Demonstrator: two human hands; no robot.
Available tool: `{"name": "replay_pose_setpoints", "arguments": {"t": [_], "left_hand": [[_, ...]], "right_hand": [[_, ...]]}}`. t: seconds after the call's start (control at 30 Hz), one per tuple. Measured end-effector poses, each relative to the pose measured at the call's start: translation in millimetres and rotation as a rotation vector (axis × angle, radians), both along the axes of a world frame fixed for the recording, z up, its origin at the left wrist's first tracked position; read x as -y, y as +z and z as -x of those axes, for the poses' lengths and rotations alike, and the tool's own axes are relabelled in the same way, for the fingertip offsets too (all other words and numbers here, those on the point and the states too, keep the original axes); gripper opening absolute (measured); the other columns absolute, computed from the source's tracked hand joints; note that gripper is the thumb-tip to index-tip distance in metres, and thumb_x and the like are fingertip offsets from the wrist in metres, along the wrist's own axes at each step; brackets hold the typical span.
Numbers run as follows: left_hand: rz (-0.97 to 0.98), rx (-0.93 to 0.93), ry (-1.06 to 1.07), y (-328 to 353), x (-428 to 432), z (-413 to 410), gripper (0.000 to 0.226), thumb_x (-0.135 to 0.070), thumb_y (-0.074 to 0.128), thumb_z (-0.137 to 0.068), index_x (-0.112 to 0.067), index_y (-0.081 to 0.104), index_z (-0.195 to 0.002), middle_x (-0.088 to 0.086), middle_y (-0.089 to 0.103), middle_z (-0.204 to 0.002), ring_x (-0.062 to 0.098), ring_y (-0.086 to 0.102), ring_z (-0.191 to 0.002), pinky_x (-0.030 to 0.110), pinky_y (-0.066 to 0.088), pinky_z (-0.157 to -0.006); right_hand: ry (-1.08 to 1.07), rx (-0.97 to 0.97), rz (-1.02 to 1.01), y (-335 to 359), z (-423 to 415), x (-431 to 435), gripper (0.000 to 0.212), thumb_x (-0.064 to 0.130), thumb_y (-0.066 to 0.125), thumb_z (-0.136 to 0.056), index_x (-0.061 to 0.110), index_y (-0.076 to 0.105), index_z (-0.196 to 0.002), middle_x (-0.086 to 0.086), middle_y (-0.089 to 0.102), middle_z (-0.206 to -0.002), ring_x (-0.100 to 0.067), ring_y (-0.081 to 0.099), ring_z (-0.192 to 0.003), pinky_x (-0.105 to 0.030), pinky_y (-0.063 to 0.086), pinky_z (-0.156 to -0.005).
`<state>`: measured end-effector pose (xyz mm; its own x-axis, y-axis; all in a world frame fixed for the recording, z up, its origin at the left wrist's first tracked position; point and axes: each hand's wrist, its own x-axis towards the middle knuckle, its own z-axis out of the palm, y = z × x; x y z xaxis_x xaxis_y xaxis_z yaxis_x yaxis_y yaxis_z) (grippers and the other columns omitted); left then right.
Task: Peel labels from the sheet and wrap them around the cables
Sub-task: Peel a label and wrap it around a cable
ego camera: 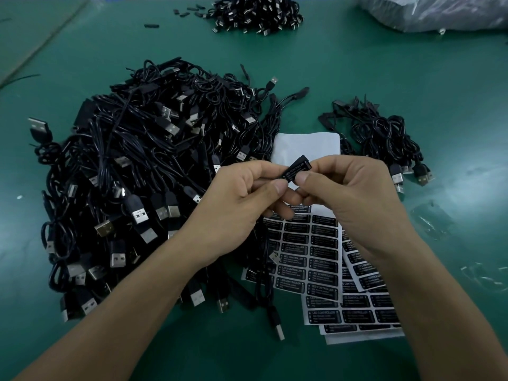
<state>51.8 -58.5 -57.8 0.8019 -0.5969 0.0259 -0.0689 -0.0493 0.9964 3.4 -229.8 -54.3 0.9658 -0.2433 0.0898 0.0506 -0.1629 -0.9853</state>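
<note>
A green table mat (384,78) lies in dim light, a clear plastic bag (428,12) far right.

Both hands' grip, left hand (242,204), right hand (354,202), pinching black label (297,169), above label sheets (324,259)

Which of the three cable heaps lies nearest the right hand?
The small heap beyond the right hand; the big heap sits by the left hand, the third heap far back.

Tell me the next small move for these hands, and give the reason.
Probably press the label flat with both thumbs to close the wrap. The left hand and right hand both pinch it above the label sheets, printed face showing, so it looks peeled and partly applied.
</note>
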Motion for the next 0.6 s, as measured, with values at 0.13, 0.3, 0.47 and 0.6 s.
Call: {"name": "replay_pose_setpoints", "arguments": {"t": [0.13,0.3,0.47,0.6], "left_hand": [[0.013,-0.008,-0.004,-0.6,0.0,0.0,0.018,-0.006,0.054,-0.102,-0.016,0.068,-0.105,-0.001,0.078,-0.084,0.009,0.071,-0.07,0.016,0.053,-0.065],[0.048,-0.023,-0.006,0.0,0.7,1.0,0.018,-0.001,0.052,-0.101,-0.01,0.067,-0.103,-0.001,0.076,-0.079,0.007,0.07,-0.066,0.011,0.05,-0.062],[0.042,-0.015,-0.002,-0.7,1.3,0.4,0.018,-0.002,0.053,-0.101,-0.012,0.067,-0.101,-0.001,0.077,-0.079,0.007,0.07,-0.066,0.011,0.05,-0.062],[0.045,-0.016,-0.002,-0.9,1.2,0.7,0.018,-0.001,0.053,-0.101,-0.012,0.068,-0.1,0.0,0.077,-0.079,0.007,0.07,-0.065,0.012,0.05,-0.062]], "right_hand": [[-0.001,0.001,0.014,0.9,0.1,-0.6,0.017,0.006,0.074,-0.087,0.014,0.073,-0.071,-0.004,0.071,-0.064,-0.015,0.065,-0.061,-0.032,0.059,-0.068],[-0.009,-0.006,0.021,2.2,0.9,-1.2,0.015,0.006,0.074,-0.086,0.012,0.073,-0.073,-0.004,0.071,-0.064,-0.015,0.065,-0.06,-0.028,0.059,-0.065],[-0.007,-0.011,0.031,2.6,1.0,-1.6,0.013,0.006,0.074,-0.086,0.01,0.072,-0.074,-0.003,0.071,-0.064,-0.014,0.066,-0.06,-0.027,0.059,-0.065],[-0.007,-0.019,0.025,3.0,1.5,-1.1,0.013,0.006,0.074,-0.087,0.01,0.072,-0.074,-0.003,0.072,-0.064,-0.014,0.067,-0.061,-0.025,0.059,-0.065]]}}
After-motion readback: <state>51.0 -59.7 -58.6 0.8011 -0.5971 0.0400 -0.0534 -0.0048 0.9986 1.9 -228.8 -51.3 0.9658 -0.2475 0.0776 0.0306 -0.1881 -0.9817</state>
